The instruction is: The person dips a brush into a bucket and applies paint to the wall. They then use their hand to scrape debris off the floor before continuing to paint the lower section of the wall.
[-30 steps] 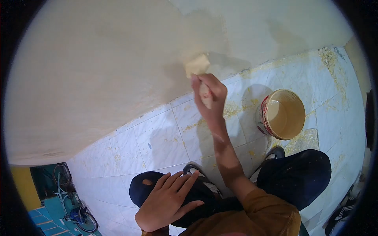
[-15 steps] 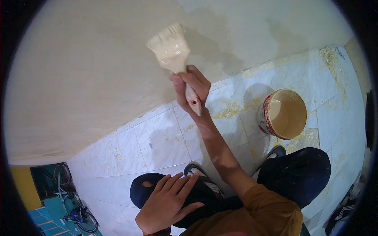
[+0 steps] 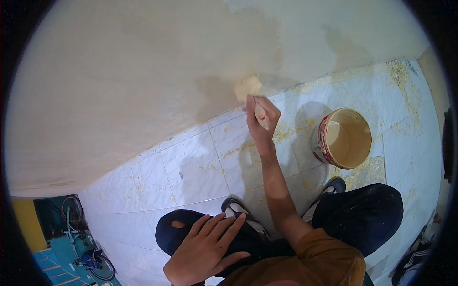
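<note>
My right hand (image 3: 262, 117) is closed around the handle of a wide paintbrush (image 3: 248, 87). The cream-coated bristles are at the lower part of the beige wall (image 3: 157, 81), just above the floor line, and appear to touch it. Darker, wet-looking patches show on the wall around the brush. My left hand (image 3: 202, 248) lies palm down over my left knee, fingers spread, holding nothing. To the right of my right hand, a paint bucket (image 3: 317, 139) stands on the floor, its inside coated with cream paint and its outer side streaked red.
White floor tiles (image 3: 191, 167) run along the wall, with yellowish paint spatter on them. My shoes (image 3: 336, 184) are between the bucket and my knees. A bicycle (image 3: 98, 262) stands at the lower left, and dark striped items (image 3: 417, 257) lie at the lower right edge.
My right hand has carried the paintbrush down and to the right, from higher on the wall to near its base. My left hand and the bucket have stayed about where they were.
</note>
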Demonstrator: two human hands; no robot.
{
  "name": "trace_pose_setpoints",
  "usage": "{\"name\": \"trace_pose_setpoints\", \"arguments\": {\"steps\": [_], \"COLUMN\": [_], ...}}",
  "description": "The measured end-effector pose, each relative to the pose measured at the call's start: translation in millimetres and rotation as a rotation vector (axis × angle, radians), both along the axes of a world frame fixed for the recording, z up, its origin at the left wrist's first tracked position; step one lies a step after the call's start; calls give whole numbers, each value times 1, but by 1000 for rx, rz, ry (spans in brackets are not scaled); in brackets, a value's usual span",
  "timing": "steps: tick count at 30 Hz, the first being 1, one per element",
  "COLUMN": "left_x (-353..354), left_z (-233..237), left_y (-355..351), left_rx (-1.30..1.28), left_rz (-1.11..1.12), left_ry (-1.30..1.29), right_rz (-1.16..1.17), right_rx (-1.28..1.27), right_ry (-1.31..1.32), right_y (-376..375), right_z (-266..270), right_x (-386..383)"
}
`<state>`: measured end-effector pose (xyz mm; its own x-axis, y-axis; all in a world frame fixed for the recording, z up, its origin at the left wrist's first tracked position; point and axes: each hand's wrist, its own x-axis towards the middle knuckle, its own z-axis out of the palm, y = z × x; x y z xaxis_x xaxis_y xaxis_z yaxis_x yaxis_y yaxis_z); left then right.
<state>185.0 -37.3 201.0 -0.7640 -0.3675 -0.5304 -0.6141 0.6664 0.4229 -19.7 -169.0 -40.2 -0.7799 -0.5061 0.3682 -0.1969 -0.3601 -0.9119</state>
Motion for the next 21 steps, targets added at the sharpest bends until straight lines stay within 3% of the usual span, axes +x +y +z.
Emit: {"name": "trace_pose_setpoints", "arguments": {"steps": [3,6,8,12,14,21], "left_x": [1,1,5,5,6,6], "left_z": [-1,-3,-5,-5,-5,-3], "left_y": [0,-1,1,0,1,2], "left_rx": [4,-22,-38,-50,-58,-42], "left_rz": [6,7,11,24,26,13], "left_ry": [18,27,23,19,9,5], "right_rz": [-41,43,147,214,228,143], "right_rx": [-92,-219,-480,-553,-274,-91], "right_ry": [155,34,-36,33,50,-99], "right_y": [-7,-7,-9,-21,-19,0], "right_z": [61,114,129,109,78,-11], "right_x": [-9,-9,-7,-5,-5,7]}}
